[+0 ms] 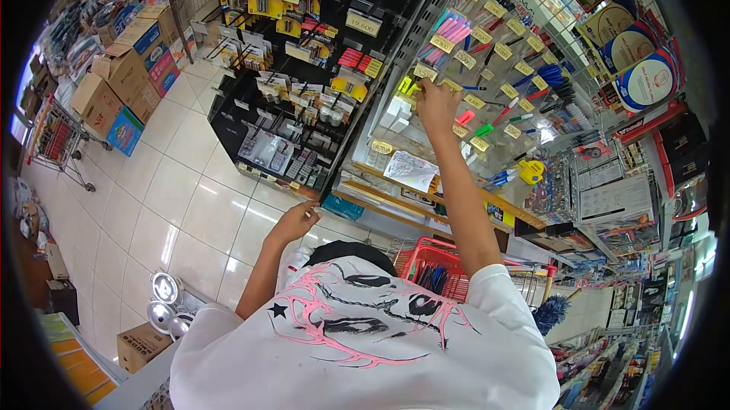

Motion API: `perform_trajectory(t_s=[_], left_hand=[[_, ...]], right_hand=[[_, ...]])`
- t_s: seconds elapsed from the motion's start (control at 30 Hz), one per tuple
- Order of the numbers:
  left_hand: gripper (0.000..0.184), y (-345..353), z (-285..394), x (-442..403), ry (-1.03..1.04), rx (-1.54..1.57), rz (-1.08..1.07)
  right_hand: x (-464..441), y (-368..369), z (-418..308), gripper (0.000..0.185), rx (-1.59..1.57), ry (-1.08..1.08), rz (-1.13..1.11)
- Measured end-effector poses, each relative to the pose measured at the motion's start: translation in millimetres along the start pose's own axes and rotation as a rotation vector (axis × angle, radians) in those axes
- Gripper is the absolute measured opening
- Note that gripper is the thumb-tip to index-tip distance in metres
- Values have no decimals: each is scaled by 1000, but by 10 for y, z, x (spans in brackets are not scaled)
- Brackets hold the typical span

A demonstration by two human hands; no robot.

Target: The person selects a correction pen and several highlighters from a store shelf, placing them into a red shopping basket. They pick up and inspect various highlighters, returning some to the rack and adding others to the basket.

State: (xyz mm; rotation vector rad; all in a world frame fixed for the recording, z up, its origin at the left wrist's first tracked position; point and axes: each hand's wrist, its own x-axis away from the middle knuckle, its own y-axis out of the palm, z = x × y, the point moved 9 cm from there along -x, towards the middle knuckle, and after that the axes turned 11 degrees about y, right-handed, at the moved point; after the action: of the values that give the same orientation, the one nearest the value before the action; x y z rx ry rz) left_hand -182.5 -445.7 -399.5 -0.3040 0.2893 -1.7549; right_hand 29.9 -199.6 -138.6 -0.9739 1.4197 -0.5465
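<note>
My right hand (439,108) reaches into the pen display, its fingers bent together beside the yellow markers (408,86); what is between the fingertips is too small to make out. White boxes (394,115) stand just below it. Around it are compartments with price tags (503,51), pink pens (454,28), a green marker (484,129) and a red one (464,117). My left hand (295,221) hangs over the aisle near the lower corner of the black rack (298,189), fingers loosely curled and apart, holding nothing.
A red basket (456,282) with pens inside stands beneath my right arm. Batteries (262,5) hang on the black rack. Cardboard boxes (125,79) and a shopping cart (55,136) are at the left. Round metal lamps (163,288) and another carton (142,345) sit at the lower left.
</note>
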Motion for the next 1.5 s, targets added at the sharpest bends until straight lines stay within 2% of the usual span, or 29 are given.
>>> perform_trajectory(t_s=[0.33,0.53,0.63,0.73,0.8,0.93,1.03,1.07,1.1,1.17,1.2,1.27,1.33,1.47,1.5], left_hand=[[48,144,-192,216,-9,-12,2],[48,140,-230,267,-33,0,26],[47,102,-165,229,-31,6,19],[47,118,-116,179,-16,-22,3],[45,146,-75,139,14,-50,-15],[45,298,-48,62,24,-68,-74],[41,490,-109,22,-48,-44,-147],[41,554,-150,7,-53,-55,-175],[41,625,-186,-17,-42,-53,-212],[40,745,-161,-69,-21,-57,-268],[40,779,-116,-113,2,-100,-263],[38,920,-12,-195,67,-129,-328],[35,1123,40,-268,66,-169,-423],[30,1820,154,-330,49,-191,-674],[30,2025,181,-360,43,-213,-712]], right_hand=[[-61,-32,-50,13,140,-100,80],[8,-59,-24,22,133,-113,97],[115,-239,-4,27,68,-123,130],[354,-466,134,25,-100,-112,159],[592,-680,334,20,-189,-49,278],[1433,-714,1218,11,-323,265,257],[2807,-383,2063,20,-443,652,155],[3475,-185,2323,25,-417,750,78],[4159,-25,2485,37,-240,967,-222],[5536,45,2519,42,-61,1017,-376],[5803,-57,2436,42,-54,1071,-395],[6341,-186,2278,43,73,1116,-599],[6637,46,2486,44,-211,1312,-402],[6610,9,2533,37,-113,1525,-488],[6518,-24,2482,35,-39,1489,-588]])
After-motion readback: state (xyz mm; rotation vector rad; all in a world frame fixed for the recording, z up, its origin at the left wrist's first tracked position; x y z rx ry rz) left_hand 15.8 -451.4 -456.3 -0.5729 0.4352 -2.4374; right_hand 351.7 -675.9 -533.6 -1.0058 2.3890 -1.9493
